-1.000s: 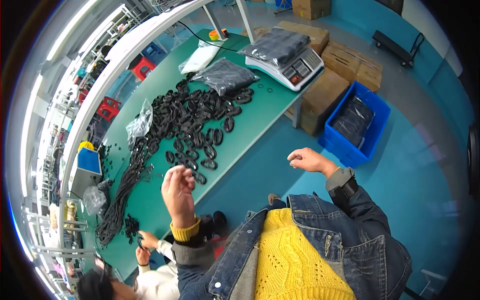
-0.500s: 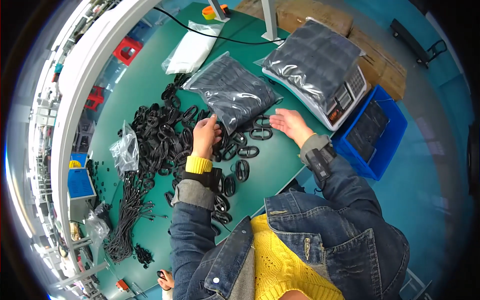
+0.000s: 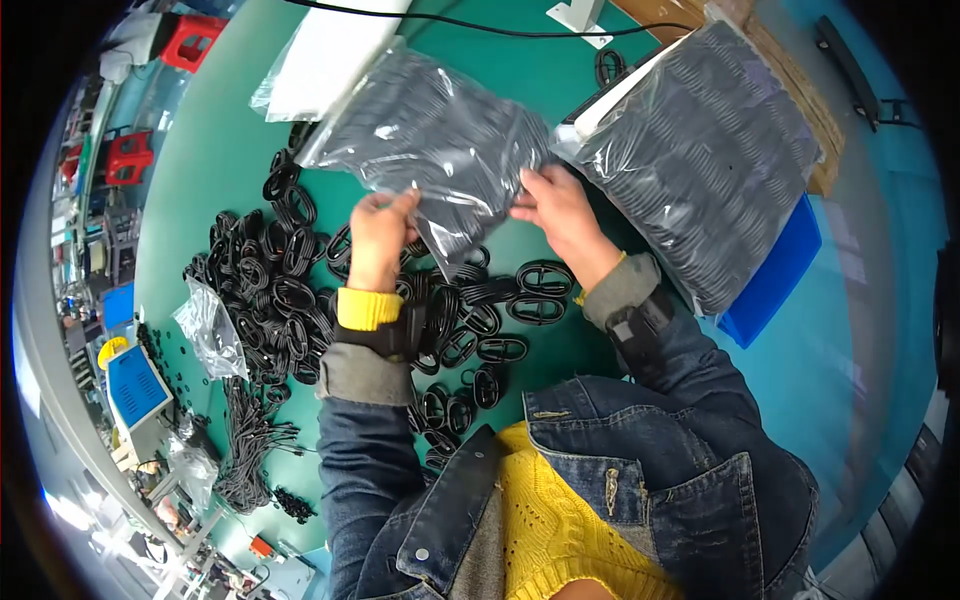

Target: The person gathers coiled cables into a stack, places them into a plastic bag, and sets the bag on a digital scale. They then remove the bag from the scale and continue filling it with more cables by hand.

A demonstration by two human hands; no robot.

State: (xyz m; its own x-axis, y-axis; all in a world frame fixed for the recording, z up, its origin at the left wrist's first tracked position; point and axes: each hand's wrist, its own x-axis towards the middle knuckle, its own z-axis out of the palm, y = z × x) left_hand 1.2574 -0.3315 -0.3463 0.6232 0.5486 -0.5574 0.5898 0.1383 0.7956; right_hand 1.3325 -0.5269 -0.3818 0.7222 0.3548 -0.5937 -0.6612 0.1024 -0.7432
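A clear plastic bag packed with coiled black cables [image 3: 430,130] lies in front of me. My left hand [image 3: 383,235] is closed on its near edge, fingertips pinching the plastic. At the bag's right side my right hand [image 3: 562,210] grips the edge, thumb on top; the fingers underneath are hidden. Loose coils of black cable [image 3: 290,295] are heaped beneath and to the left of the bag. Just right of my right hand, a second filled cable bag [image 3: 710,150] rests at a tilt on a scale, which it mostly covers.
White plastic bags [image 3: 335,50] lie at the far left of the green table [image 3: 180,170]. A crumpled clear bag [image 3: 210,330] and a bundle of straight cables [image 3: 245,445] are on the left. A blue bin [image 3: 775,275] stands beyond the right edge. A black cord [image 3: 480,22] crosses the back.
Both hands have moved in to the bag and taken hold of its near and right edges. My right hand was open and apart from it before. The view has shifted.
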